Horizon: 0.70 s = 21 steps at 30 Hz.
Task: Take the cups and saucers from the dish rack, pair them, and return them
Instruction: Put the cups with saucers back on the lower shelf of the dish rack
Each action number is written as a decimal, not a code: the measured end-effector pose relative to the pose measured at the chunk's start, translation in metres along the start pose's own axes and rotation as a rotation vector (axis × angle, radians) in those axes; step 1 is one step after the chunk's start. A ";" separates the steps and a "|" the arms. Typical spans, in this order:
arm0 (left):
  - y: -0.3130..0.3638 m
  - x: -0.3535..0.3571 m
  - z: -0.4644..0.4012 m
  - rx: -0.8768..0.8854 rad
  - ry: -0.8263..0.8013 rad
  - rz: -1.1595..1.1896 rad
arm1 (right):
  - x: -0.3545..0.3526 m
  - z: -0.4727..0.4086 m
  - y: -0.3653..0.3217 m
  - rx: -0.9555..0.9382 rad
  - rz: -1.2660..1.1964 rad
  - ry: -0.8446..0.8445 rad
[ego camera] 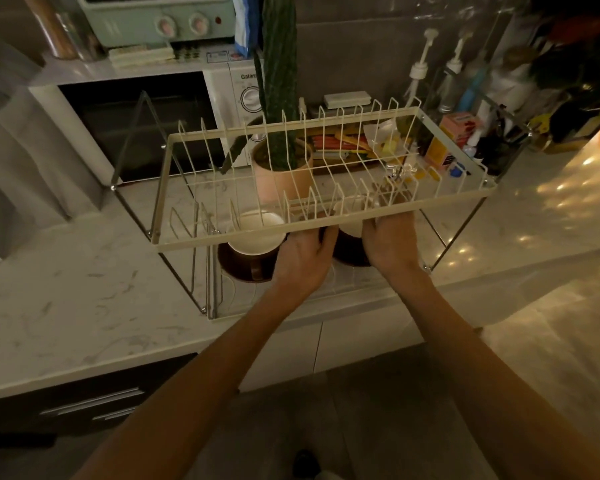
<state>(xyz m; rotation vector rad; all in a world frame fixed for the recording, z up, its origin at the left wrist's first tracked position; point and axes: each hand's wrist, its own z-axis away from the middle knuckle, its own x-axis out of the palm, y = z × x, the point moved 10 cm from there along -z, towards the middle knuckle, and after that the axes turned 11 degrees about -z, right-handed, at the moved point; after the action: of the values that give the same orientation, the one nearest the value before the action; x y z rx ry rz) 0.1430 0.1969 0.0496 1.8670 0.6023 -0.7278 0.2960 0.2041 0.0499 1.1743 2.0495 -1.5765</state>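
Both hands (347, 251) around cup (352, 225) and saucer (349, 256).

We see dim kitchen under warm light. White marble-veined countertop (66, 306) runs along grey tiled wall (354, 57). White microwave (146, 123) stands at back left, mint toaster oven (160, 19) on shelf above it. Potted cactus (279, 98) rises beside microwave. Pump bottles (420, 67) and clutter crowd back right corner. Dark drawers (94, 407) sit below counter; glossy floor tiles (548, 306) catch specks of light.
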 end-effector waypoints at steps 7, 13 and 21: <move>-0.038 -0.045 0.029 0.074 0.106 -0.436 | 0.052 0.026 -0.082 -0.310 -0.025 -0.145; -0.103 -0.075 0.043 -0.337 0.205 -0.167 | 0.095 0.024 -0.084 -0.111 -0.255 -0.282; -0.154 -0.056 0.053 -0.763 0.061 0.153 | 0.134 0.030 -0.057 0.272 -0.546 -0.396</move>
<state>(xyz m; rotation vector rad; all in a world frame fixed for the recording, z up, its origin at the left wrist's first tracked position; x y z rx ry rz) -0.0131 0.2013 -0.0231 1.2066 0.6508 -0.2721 0.1631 0.2291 -0.0119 0.3149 2.0179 -2.1777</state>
